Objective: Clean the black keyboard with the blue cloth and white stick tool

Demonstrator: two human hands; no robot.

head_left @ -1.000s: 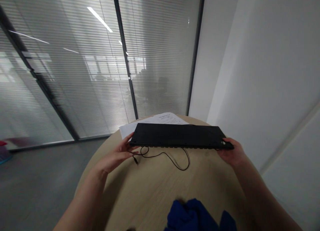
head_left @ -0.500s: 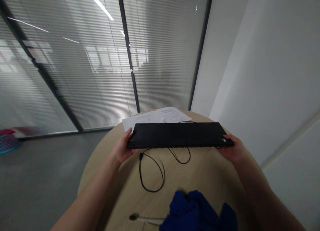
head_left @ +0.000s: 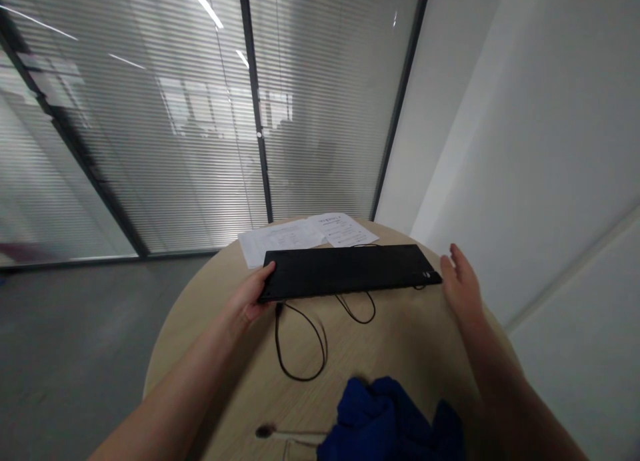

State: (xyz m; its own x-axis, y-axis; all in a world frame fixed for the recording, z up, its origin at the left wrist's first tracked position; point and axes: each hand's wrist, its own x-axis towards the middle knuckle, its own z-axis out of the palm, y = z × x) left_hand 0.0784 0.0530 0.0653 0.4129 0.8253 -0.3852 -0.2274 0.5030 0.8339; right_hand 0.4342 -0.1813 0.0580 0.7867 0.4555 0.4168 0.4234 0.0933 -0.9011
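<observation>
A long flat black device, perhaps a keyboard seen from its plain side point(head_left: 345, 271), is held above the round wooden table. My left hand point(head_left: 254, 291) grips its left end, thumb on top and fingers beneath. Just off the right end is my right hand point(head_left: 461, 284), its fingers apart and nothing in it. A black cable point(head_left: 300, 379) loops on the table below the device's near edge. Whether the device's far side touches the table cannot be made out.
Printed papers point(head_left: 283, 238) lie at the far side of the table point(head_left: 185, 328). A blue cloth point(head_left: 383, 421) and a thin brush-like tool point(head_left: 293, 434) are near the front edge. Glass with blinds stands behind, a white wall on the right.
My right hand has let go of the device's right end and stands beside it with fingers apart. The view has shifted slightly. My left hand keeps its grip.
</observation>
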